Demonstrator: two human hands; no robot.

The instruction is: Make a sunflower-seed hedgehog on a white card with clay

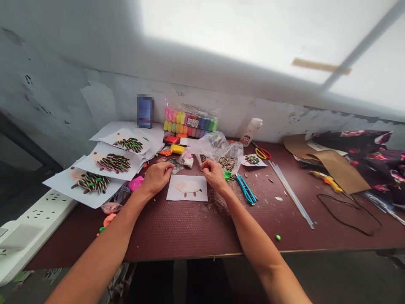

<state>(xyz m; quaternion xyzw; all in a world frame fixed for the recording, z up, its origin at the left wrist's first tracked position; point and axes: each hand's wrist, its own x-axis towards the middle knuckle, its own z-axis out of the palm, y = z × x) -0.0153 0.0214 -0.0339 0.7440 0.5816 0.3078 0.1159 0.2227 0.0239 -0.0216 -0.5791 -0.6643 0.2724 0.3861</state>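
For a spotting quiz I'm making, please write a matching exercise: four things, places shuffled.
1. White card, pale animal without spikes
2. White plastic power strip
3. Blue plastic utility knife
4. Clear plastic multicoloured pack

A. By the grey wall
B. Picture's far left edge
C. Between the forearms
D. Right of the right hand

1-C; 2-B; 3-D; 4-A

Between the left hand (157, 176) and the right hand (215, 173), a white card (176, 196) bears a pale pink shape (186, 186) with brown marks (185, 194) below. Left of the left hand, white sheets (61, 181) carry dark, pale-striped seeds (122, 163) with green bits (117, 155). Right of the right hand are a blue cutter (245, 190), scissors (261, 149) with yellow-and-red handles and a dark cloth (370, 162) patterned with pink flowers.
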